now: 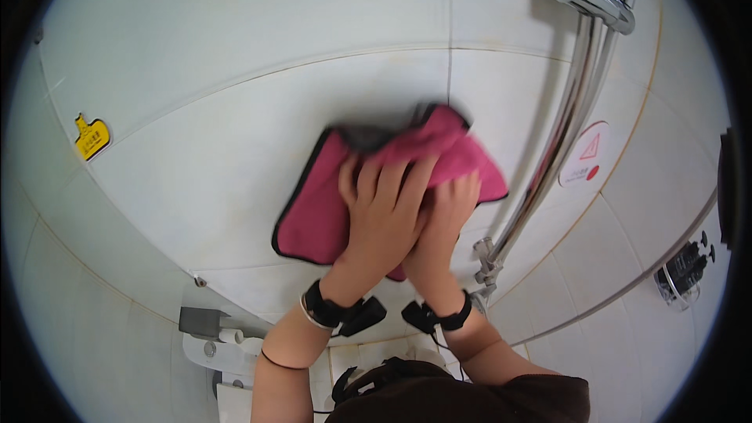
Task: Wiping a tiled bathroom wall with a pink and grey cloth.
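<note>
A pink cleaning cloth [313, 219] with black edging is spread against the white tiled wall, its upper edge folded over and blurred, showing grey. My left hand [384, 211] lies on the cloth with its fingers spread. Close beside it, partly behind its edge, my right hand [446, 211] has its fingers together and bent over a fold of the cloth. The two hands touch near the heels. Black straps with small black boxes sit on both wrists.
To the right runs a chrome shower rail [576, 102] with a holder [591, 0] at its top. A round warning sticker [585, 154] is behind it; a yellow sticker [92, 137] is at left. Black bottles [685, 270] stand in a rack at far right. White bathroom fixtures [215, 352] are lower left.
</note>
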A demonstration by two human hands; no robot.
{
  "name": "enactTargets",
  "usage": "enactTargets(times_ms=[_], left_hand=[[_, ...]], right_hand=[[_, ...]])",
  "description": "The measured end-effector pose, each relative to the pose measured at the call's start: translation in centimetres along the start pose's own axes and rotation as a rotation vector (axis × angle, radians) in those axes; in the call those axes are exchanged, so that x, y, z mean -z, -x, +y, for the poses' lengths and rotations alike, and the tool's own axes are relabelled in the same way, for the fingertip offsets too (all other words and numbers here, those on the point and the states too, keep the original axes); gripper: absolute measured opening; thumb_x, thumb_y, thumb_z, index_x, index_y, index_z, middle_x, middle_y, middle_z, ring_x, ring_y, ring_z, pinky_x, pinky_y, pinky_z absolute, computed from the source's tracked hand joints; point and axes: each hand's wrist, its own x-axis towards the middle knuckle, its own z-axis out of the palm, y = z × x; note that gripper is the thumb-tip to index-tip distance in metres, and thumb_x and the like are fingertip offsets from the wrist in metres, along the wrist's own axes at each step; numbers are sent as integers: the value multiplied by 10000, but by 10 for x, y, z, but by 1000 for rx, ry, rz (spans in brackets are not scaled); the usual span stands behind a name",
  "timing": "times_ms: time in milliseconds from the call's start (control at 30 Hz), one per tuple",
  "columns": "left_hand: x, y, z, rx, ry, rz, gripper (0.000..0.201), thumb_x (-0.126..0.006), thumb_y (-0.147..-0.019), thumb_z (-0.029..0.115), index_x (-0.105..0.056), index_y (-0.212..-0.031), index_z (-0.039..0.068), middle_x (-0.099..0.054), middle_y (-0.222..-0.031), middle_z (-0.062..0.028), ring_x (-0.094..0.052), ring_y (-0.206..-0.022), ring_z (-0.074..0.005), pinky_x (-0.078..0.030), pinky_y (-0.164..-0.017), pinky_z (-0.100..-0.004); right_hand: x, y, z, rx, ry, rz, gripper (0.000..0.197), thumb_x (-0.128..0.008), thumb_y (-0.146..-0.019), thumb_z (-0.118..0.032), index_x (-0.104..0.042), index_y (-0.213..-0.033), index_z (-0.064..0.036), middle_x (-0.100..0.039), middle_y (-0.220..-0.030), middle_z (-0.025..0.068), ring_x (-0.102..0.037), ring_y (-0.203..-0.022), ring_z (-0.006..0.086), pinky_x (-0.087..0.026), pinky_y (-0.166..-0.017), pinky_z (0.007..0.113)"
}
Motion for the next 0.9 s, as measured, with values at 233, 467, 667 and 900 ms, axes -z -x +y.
enactTargets(times_ms=[233,467,667,900], left_hand=[[4,129,-33,103,-155,-53,619,-773,-739,334,-588,-1297,141,-480,-1300,-154,-423,-1202,-390,-208,-1081,-564],[68,-16,-77,74,-111,221,541,-700,-795,338,-586,-1288,146,-490,-1223,-133,-436,-1111,-336,-225,-1011,-592],[64,81,-95,246,-186,170,630,-752,-737,300,-549,-1305,117,-452,-1270,-170,-401,-1180,-356,-235,-1013,-567],[112,131,-138,343,-217,152,708,-786,-718,242,-490,-1341,83,-408,-1324,-203,-387,-1198,-393,-256,-1000,-568]], right_hand=[[-25,96,-18,58,-102,-189,542,-612,-789,-131,-442,-1262,72,-349,-1421,274,-280,-1367,546,-129,-1065,732],[-33,-56,-66,189,-102,-76,451,-586,-803,-37,-536,-1246,32,-424,-1422,205,-323,-1379,460,-141,-1094,665],[-61,21,-86,256,-85,-241,458,-603,-813,-89,-556,-1261,-7,-450,-1422,163,-346,-1376,424,-155,-1087,670],[-88,33,-134,354,-146,-295,431,-586,-839,-145,-573,-1253,-28,-456,-1437,112,-361,-1383,360,-172,-1085,661]])
